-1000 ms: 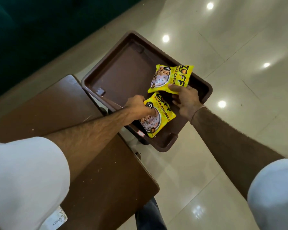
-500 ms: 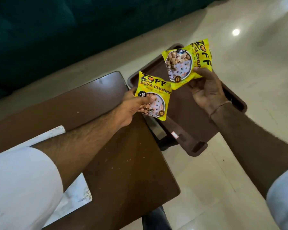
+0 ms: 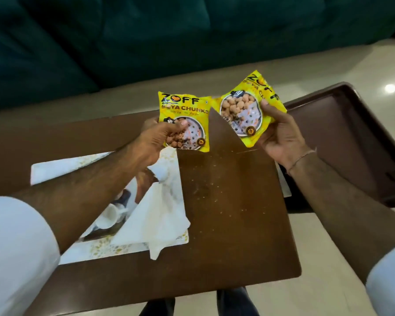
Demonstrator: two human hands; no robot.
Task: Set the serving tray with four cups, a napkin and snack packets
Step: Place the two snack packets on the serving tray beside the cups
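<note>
My left hand [image 3: 156, 139] grips a yellow soya chunks snack packet [image 3: 187, 115] above the brown table [image 3: 233, 213]. My right hand [image 3: 281, 137] grips a second yellow snack packet [image 3: 249, 106], tilted, beside the first. The brown serving tray [image 3: 342, 137] sits at the right, past the table's edge, with nothing visible in it. A white napkin [image 3: 155, 222] lies crumpled on a printed placemat [image 3: 55, 169] on the table's left part, under my left forearm. No real cups are in view.
A dark green sofa [image 3: 146, 42] fills the far side. Glossy cream floor tiles [image 3: 328, 281] surround the table. My dark trouser legs [image 3: 235, 302] show below the table's near edge.
Both hands lifted the two packets out of the tray and carried them left, over the table. The view swung left, bringing the placemat and napkin into sight.
</note>
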